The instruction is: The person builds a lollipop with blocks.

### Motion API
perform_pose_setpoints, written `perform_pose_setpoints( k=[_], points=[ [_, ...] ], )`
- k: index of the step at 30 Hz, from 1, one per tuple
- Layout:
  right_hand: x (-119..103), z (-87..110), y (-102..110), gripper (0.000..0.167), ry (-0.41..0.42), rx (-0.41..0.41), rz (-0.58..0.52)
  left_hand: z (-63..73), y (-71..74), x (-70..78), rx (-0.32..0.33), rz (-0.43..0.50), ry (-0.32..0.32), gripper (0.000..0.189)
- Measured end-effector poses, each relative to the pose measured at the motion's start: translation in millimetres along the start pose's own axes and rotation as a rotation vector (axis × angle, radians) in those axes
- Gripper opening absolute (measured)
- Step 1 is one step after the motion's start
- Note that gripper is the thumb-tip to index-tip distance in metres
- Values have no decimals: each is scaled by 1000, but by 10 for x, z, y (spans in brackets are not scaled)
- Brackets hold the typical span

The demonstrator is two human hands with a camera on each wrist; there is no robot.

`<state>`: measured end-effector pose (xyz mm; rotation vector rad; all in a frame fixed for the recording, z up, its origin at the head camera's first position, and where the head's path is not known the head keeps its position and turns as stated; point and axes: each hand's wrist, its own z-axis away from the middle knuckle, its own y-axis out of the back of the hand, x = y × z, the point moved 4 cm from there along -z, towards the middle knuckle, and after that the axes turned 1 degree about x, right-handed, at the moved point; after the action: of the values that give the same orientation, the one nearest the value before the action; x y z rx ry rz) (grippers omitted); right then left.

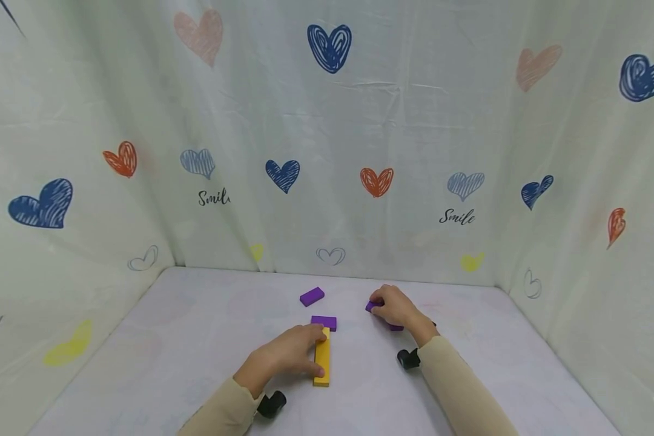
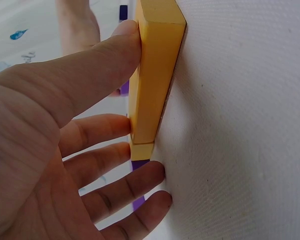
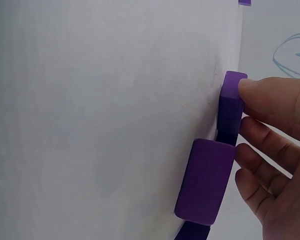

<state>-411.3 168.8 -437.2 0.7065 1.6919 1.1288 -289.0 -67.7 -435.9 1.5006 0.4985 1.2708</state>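
Note:
My left hand (image 1: 291, 351) lies along a yellow bar (image 1: 322, 363), thumb on its near part and fingertips toward its far end. In the left wrist view the fingers are spread, and a second yellow piece (image 2: 142, 151) adjoins the larger one. A purple block (image 1: 324, 322) lies crosswise at the bar's far end. My right hand (image 1: 396, 307) pinches a small purple block (image 3: 232, 105) between thumb and fingers at the table's right. Beside those fingers is another purple block (image 3: 206, 182), with a dark purple piece (image 3: 192, 232) partly hidden below it.
A loose purple block (image 1: 312, 296) lies at an angle farther back on the white table (image 1: 207, 327). Behind and at both sides hangs a pale curtain (image 1: 327, 121) printed with hearts. Each wrist carries a black camera mount, such as the left one (image 1: 271, 404).

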Motion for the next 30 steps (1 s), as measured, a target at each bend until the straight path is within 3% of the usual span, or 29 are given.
perform_pose_setpoints(
  k=[10, 20, 30],
  points=[
    [4, -1, -5, 22, -21, -3, 16, -15, -28, -28, 2, 13, 5, 69],
    [-241, -165, -124, 23, 83, -57, -87, -12, -19, -28, 1, 0, 3, 69],
    [-524, -301, -281, 21, 53, -150, -208, -12, -10, -24, -2, 2, 3, 69]
  ],
)
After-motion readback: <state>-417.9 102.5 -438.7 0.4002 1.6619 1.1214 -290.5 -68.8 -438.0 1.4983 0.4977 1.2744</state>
